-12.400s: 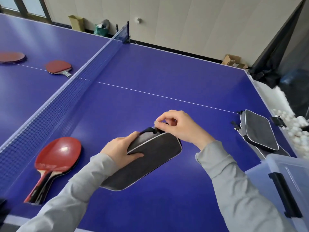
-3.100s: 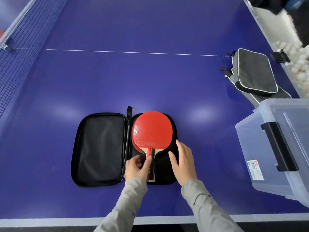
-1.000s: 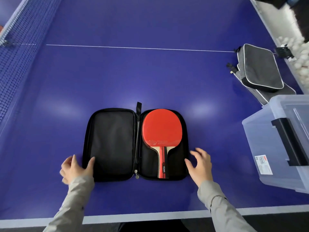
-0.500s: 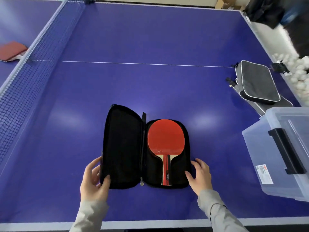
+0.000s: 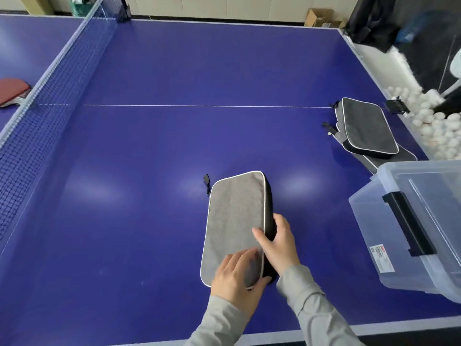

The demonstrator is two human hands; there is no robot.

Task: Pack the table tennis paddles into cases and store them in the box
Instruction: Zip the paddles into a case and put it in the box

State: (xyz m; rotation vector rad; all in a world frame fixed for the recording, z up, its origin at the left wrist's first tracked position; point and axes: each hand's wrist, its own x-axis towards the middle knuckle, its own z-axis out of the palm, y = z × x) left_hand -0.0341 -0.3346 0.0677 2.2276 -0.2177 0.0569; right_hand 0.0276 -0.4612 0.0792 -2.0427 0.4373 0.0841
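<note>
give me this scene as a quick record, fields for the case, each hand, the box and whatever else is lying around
case: grey case, folded shut, flat on the table; zip state unclear
left: left hand rests on the case's near end
right: right hand grips its right edge, thumb on top
box: clear plastic box at the table's right, apart from the case
spares: stacked cases, far right
paddle: red paddle beyond the net
balls: white balls off the table's right side
</note>
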